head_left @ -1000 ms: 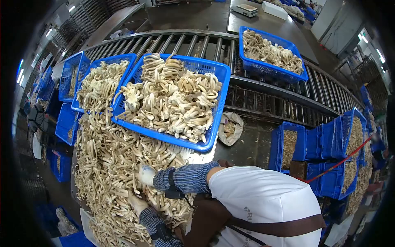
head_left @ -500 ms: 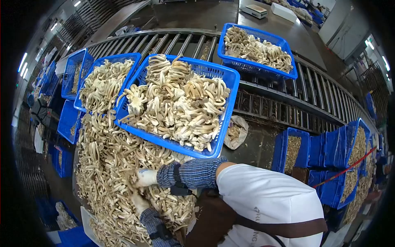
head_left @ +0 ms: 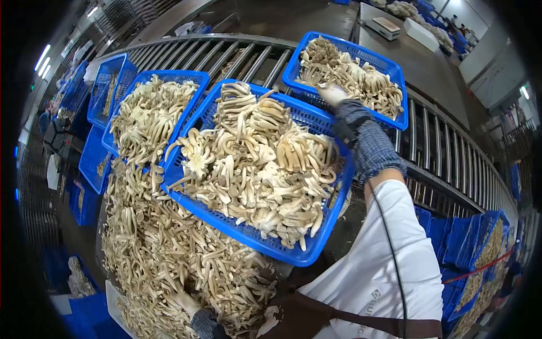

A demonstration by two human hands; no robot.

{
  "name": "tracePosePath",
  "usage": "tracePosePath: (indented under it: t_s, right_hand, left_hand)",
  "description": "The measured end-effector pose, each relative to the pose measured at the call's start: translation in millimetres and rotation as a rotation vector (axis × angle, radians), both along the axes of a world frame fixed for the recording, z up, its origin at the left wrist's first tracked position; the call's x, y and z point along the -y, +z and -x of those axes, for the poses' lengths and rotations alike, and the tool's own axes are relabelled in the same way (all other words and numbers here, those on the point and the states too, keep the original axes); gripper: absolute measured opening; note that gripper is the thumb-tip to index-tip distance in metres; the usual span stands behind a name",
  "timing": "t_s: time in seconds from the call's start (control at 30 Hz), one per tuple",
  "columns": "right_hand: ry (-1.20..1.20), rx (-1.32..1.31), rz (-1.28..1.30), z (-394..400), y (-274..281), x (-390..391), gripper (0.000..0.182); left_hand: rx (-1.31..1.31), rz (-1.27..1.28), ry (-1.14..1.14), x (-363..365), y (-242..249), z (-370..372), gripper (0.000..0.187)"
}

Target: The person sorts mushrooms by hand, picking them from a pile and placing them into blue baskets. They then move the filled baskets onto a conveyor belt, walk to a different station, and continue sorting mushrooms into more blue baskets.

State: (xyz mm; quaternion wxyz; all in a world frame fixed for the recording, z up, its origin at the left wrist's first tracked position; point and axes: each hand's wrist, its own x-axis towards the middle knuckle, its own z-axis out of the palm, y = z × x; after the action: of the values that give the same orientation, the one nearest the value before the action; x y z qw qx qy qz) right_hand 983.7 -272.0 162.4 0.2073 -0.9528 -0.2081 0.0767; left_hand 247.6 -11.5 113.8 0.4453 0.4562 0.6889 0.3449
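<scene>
My right hand (head_left: 333, 94), in a pale glove, reaches over the near rim of the far blue basket (head_left: 402, 116). Its fingers are closed against the mushrooms (head_left: 361, 73) in there; the fingertips are hard to make out. Low in the view, my left hand (head_left: 187, 303) lies in the big heap of long-stemmed mushrooms (head_left: 152, 243), fingers bent around some of them and partly buried. Between the hands, a large blue basket (head_left: 248, 237) piled with mushrooms rests tilted at the edge of the heap.
A roller conveyor (head_left: 451, 147) runs behind the baskets. Another blue basket of mushrooms (head_left: 152, 113) stands to the left. Stacked blue crates (head_left: 457, 240) are on the right. A scale (head_left: 384, 27) sits on the metal table at the back.
My right hand has moved from the heap up to the far basket. My left hand stays in the heap, lower in the view. The view has shifted, making the large basket appear lower.
</scene>
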Motion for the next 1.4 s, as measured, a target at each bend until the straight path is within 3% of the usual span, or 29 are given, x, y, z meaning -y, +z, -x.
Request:
tracePosePath:
  t_s: [0.03,0.07,0.1,0.17,0.2,0.27,0.3,0.33,0.37,0.43,0.47,0.5,0.57,0.6,0.63,0.7,0.8,0.9,0.97,1.0,1.07,1.1,1.13,1.17,1.23,1.33,1.4]
  right_hand:
    - [-0.014,0.035,0.094,-15,-18,20,0.055]
    - [-0.020,0.003,0.203,-23,-28,37,0.051]
    - [-0.029,-0.028,0.310,-25,-34,44,0.047]
    - [-0.021,0.072,0.307,-31,-48,39,0.044]
    - [-0.020,0.177,0.306,-32,-54,38,0.041]
    - [0.025,0.196,0.360,-21,-40,24,0.027]
    - [0.044,0.198,0.369,-14,-33,19,0.023]
    - [0.076,0.303,0.362,-17,-45,21,0.019]
    - [0.069,0.306,0.355,-18,-55,22,0.019]
    - [0.121,0.385,0.410,-12,-61,25,0.016]
    - [0.109,0.384,0.394,-6,-59,32,0.016]
    - [0.167,0.352,0.447,-9,-58,37,0.015]
    - [0.176,0.386,0.460,-14,-59,46,0.016]
    - [0.167,0.350,0.479,-15,-57,54,0.018]
    - [0.127,0.290,0.530,-11,-45,62,0.018]
    - [0.133,0.363,0.516,-16,-51,91,0.018]
    - [0.041,0.357,0.511,-18,-56,136,0.019]
    - [-0.005,0.459,0.547,-11,-67,189,0.027]
    - [-0.050,0.372,0.612,11,-50,212,0.032]
    - [-0.069,0.340,0.700,12,-53,228,0.034]
    - [-0.189,0.371,0.609,21,-55,257,0.027]
    - [-0.249,0.371,0.594,25,-53,271,0.023]
    - [-0.288,0.444,0.527,32,-54,287,0.017]
    - [-0.305,0.441,0.539,40,-55,303,0.017]
    - [-0.314,0.462,0.411,54,-52,331,0.020]
    - [-0.354,0.454,0.328,84,-66,359,0.022]
    - [-0.396,0.530,0.269,105,-77,375,0.026]
  left_hand:
    - [-0.036,-0.038,-0.053,0,1,3,0.087]
    - [-0.089,-0.133,0.095,8,11,-23,0.055]
    - [-0.100,-0.137,0.097,4,12,-25,0.055]
    - [-0.372,0.053,0.121,-4,12,-32,0.075]
    - [-0.492,0.007,-0.130,-30,-37,16,0.066]
    - [-0.326,0.134,-0.339,-49,-42,21,0.059]
    - [-0.039,0.307,-0.281,-33,-2,-22,0.058]
    - [-0.062,0.041,-0.426,-36,-24,-23,0.057]
    - [-0.444,0.102,-0.496,-32,-7,-37,0.053]
    - [-0.460,-0.024,-0.711,-6,28,-78,0.047]
    - [-0.349,-0.167,-0.761,-19,-9,-59,0.041]
    - [-0.341,-0.172,-0.756,-17,-9,-63,0.041]
    - [0.059,0.047,-0.776,-8,-13,-73,0.036]
    - [-0.095,0.114,-0.767,-6,-9,-71,0.034]
    - [-0.092,0.118,-0.766,-10,-23,-63,0.034]
    - [-0.229,-0.012,-0.948,-23,-57,-40,0.034]
    - [-0.362,-0.125,-0.978,-22,-56,-41,0.031]
    - [-0.305,-0.054,-0.963,-16,-32,-56,0.035]
    - [-0.174,0.121,-0.898,-22,-34,-60,0.038]
    - [-0.196,-0.028,-1.063,-18,-17,-74,0.040]
    - [-0.324,-0.080,-1.170,-27,-23,-78,0.046]
    - [-0.395,-0.109,-1.185,-23,-1,-94,0.049]
    - [-0.363,-0.044,-1.103,-18,20,-114,0.051]
    - [-0.166,-0.070,-1.013,-30,5,-113,0.049]
    - [-0.511,-0.353,-0.838,-55,-17,-111,0.048]
    - [-0.894,-0.385,-0.787,-94,-41,-112,0.061]
    - [-0.957,-0.492,-0.810,-133,-71,-107,0.073]
